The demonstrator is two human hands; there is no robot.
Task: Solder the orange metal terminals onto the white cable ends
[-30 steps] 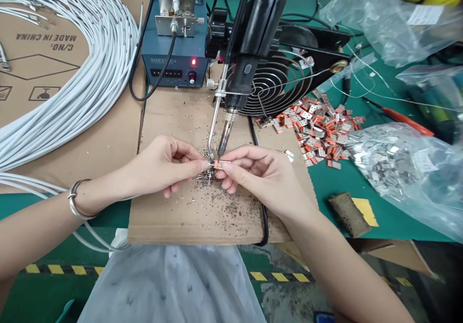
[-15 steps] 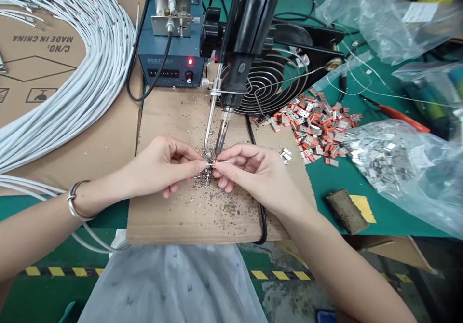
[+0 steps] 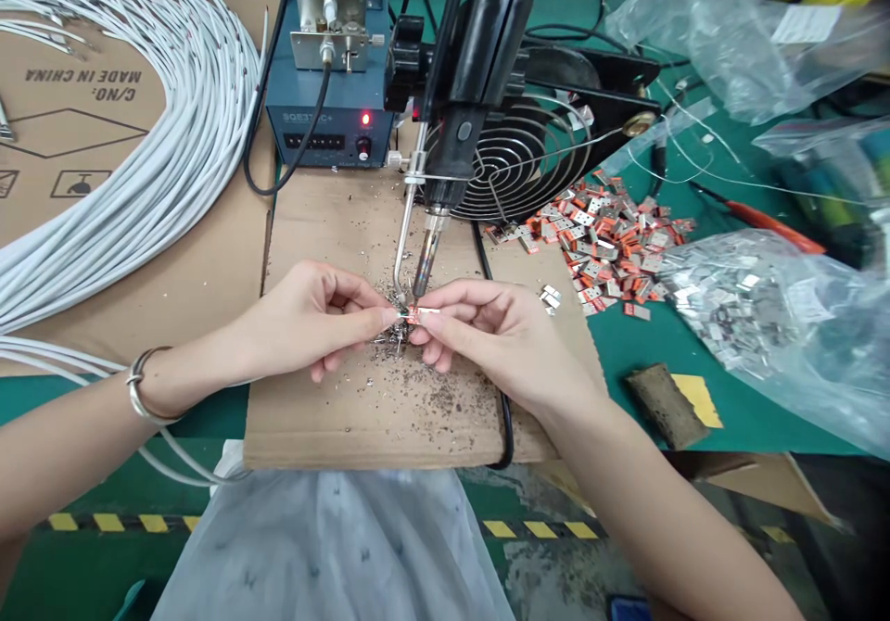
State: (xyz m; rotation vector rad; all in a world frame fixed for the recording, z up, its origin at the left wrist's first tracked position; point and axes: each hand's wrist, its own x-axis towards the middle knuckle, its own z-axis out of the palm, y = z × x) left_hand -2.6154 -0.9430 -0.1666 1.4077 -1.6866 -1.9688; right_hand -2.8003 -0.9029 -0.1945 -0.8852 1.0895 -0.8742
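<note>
My left hand (image 3: 326, 324) pinches the end of a white cable, mostly hidden by my fingers and wrist; small coloured wire tips show at the fingertips. Between thumb and fingers, my right hand (image 3: 479, 334) holds a small orange and silver connector (image 3: 425, 315). The wire ends and the connector meet under the tip of a soldering iron (image 3: 425, 264) clamped in a stand. Just left of the iron, a thin bent metal tube (image 3: 401, 250) points down at the same spot. Whether the tip touches the connector is too small to tell.
White cables (image 3: 209, 139) lie bundled at left. A blue control box (image 3: 326, 111) and a round fan guard (image 3: 514, 158) stand behind. To the right are piled orange connectors (image 3: 612, 241), a plastic bag of metal shells (image 3: 751, 306), a brown sponge (image 3: 666, 406) and an orange-handled tool (image 3: 775, 225).
The connector in my right hand has turned, so its flat face shows more than its thin edge. My right fingers have shifted slightly; my left hand is nearly unmoved.
</note>
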